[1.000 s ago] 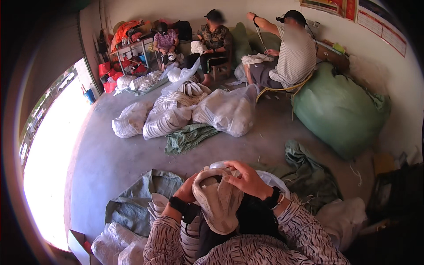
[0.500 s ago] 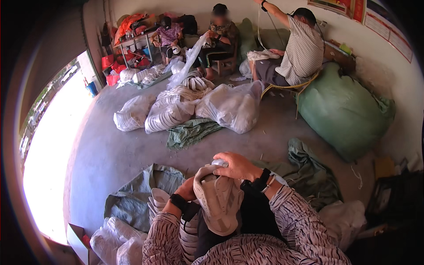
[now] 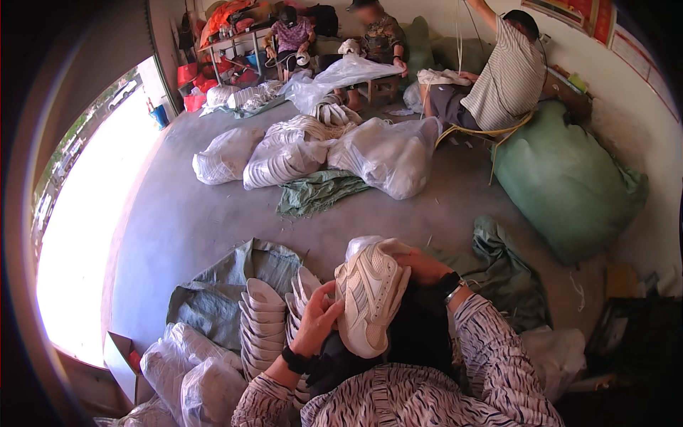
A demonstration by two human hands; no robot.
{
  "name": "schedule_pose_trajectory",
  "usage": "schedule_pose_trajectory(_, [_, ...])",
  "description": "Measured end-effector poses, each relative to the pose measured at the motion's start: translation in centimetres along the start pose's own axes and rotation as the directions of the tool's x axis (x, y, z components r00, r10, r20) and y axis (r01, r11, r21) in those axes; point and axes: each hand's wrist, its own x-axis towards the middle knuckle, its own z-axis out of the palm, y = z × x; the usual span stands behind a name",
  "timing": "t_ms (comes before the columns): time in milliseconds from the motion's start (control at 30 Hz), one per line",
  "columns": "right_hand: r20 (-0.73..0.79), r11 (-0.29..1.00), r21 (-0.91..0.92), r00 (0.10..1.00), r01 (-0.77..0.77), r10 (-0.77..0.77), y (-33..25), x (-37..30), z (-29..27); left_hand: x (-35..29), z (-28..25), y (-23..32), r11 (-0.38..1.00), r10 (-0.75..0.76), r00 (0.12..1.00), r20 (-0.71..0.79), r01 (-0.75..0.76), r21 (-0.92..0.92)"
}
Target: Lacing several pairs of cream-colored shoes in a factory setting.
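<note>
A cream-white sneaker upper (image 3: 371,295) is between my hands above my lap, its toe toward me and its side panel turned up. My left hand (image 3: 318,320) pinches its left edge between thumb and fingers. At the far right my right hand (image 3: 421,267) grips the collar end, its fingertips partly hidden behind the upper. A whitish, shiny piece (image 3: 361,245) shows at the upper's far end; I cannot tell what it is. Beside my left arm stands a stack of nested white uppers (image 3: 262,320), with a second stack (image 3: 302,285) close to it.
Clear bags of white pieces (image 3: 206,384) lie at the lower left. Green sacking (image 3: 242,267) spreads beyond the stacks. Farther off are filled plastic bags (image 3: 388,156) and a bulging green sack (image 3: 569,185). Several people sit working at the back, one in a striped shirt (image 3: 509,75).
The upper has turned so its side faces up. My left hand has shifted to its left edge, my right hand rightward. A seated person at the back has lowered a plastic sheet.
</note>
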Motion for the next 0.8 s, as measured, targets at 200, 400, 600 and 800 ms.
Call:
schedule_pose_trajectory(200, [-0.092, 0.981, 0.155, 0.990, 0.119, -0.105, 0.1, -1.7, -5.5, -0.5, -3.0, -3.4, 0.975, -0.115, 0.993, 0.018, 0.116, -0.187])
schedule_pose_trajectory(400, [-0.159, 0.992, -0.012, 0.979, 0.128, -0.128, -1.4, -1.9, -7.6, -1.6, -2.8, -4.6, 0.988, -0.147, 0.989, 0.007, 0.147, 0.053])
schedule_pose_trajectory(600, [-0.103, 0.990, -0.110, 0.992, -0.085, 0.073, -1.1, 1.2, -3.3, -3.3, -0.9, -4.8, 0.907, -0.023, 0.998, -0.063, 0.047, 0.419])
schedule_pose_trajectory(800, [0.047, 0.678, -0.720, 0.964, -0.148, 0.261, 0.2, 5.2, 0.0, -4.3, -0.8, -5.8, 0.862, 0.168, 0.976, -0.137, -0.078, 0.501])
